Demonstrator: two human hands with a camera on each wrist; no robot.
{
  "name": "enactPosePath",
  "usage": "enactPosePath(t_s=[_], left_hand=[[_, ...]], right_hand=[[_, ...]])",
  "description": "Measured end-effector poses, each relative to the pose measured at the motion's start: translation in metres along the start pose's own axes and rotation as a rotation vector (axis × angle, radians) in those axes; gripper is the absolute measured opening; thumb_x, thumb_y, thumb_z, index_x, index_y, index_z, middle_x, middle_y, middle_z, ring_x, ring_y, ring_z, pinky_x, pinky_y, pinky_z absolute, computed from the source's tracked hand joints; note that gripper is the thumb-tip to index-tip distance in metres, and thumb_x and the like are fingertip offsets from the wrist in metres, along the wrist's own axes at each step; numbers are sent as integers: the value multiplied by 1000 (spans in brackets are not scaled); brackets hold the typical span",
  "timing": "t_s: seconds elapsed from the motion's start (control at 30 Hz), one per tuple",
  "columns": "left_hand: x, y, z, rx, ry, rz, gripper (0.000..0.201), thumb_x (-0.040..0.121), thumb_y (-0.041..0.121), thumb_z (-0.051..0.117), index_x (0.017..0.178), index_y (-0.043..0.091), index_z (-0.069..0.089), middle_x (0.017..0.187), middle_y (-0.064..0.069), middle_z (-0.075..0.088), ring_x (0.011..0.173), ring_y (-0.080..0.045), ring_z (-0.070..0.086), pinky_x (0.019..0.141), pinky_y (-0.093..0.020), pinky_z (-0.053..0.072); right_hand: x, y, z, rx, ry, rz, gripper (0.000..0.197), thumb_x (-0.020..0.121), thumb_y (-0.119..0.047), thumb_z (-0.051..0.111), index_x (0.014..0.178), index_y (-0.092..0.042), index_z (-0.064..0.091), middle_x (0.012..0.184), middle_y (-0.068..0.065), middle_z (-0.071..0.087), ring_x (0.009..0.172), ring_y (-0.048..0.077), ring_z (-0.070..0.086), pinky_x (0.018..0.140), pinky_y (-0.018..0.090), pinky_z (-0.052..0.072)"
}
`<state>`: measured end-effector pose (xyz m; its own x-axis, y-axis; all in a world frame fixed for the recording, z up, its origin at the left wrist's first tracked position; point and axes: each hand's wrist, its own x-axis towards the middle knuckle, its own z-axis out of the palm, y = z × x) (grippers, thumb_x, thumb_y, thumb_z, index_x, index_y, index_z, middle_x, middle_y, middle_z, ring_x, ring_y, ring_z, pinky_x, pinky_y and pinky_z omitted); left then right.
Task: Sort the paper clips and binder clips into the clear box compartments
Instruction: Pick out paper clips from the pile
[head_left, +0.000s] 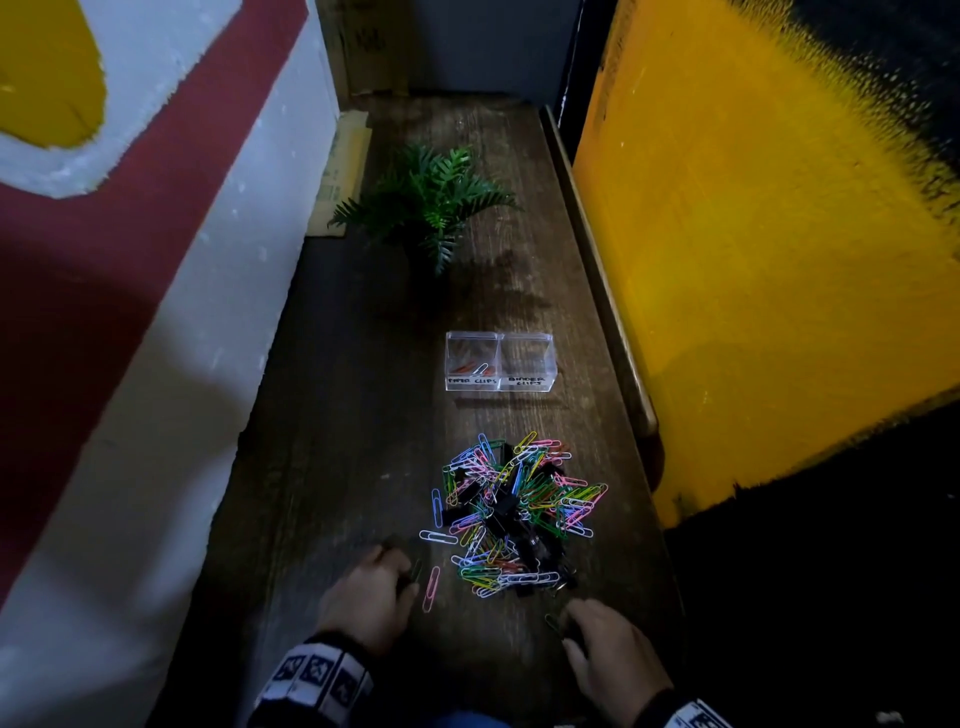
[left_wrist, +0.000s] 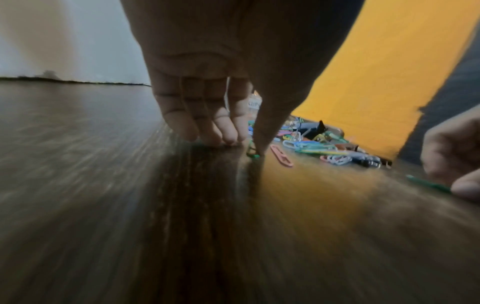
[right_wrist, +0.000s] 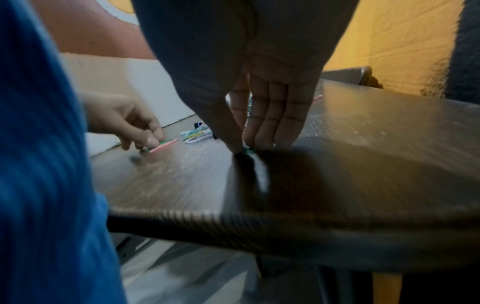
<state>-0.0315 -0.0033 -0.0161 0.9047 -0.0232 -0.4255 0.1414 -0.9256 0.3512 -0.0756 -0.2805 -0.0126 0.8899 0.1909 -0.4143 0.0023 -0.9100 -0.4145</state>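
A heap of coloured paper clips and black binder clips lies on the dark wooden table. Beyond it stands the clear two-compartment box; its left compartment, labelled paper clips, holds a few clips, and the right one, labelled binder clips, looks bare. My left hand is down on the table left of the heap, thumb and fingers pinching a green paper clip. A pink paper clip lies right beside it. My right hand pinches another green paper clip against the table near the front edge.
A small green fern stands further back on the table. A white and red wall runs along the left side, a yellow wall along the right. Cardboard leans at the back left. The table's front edge is close behind my right hand.
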Motion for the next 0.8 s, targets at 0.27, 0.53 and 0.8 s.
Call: enactPosePath(t_s=[0.27,0.53,0.8], left_hand=[[8,8,-3,5,-80,-47,10,90,29,45,91,25,54,103,3,63,96,-18,63,80,-30,49],[-6,6,1,-177,-2,-30,18,87,29,52,91,38,37,75,1,66,74,-21,65,68,-31,52],[-8,22,6,4,-64,25,27,90,48,45,110,33,56,118,9,53,106,-19,60,85,-31,47]], right_hand=[[4,-2,-6,52,-42,78,23,81,-20,54,102,-30,55,91,-16,46,85,5,50,80,20,41],[2,0,-4,52,-52,54,30,78,-19,44,106,-25,51,97,-7,54,99,17,57,81,27,41],[-3,4,-6,90,-17,39,30,72,-21,43,100,-31,46,89,-4,50,88,21,58,75,27,44]])
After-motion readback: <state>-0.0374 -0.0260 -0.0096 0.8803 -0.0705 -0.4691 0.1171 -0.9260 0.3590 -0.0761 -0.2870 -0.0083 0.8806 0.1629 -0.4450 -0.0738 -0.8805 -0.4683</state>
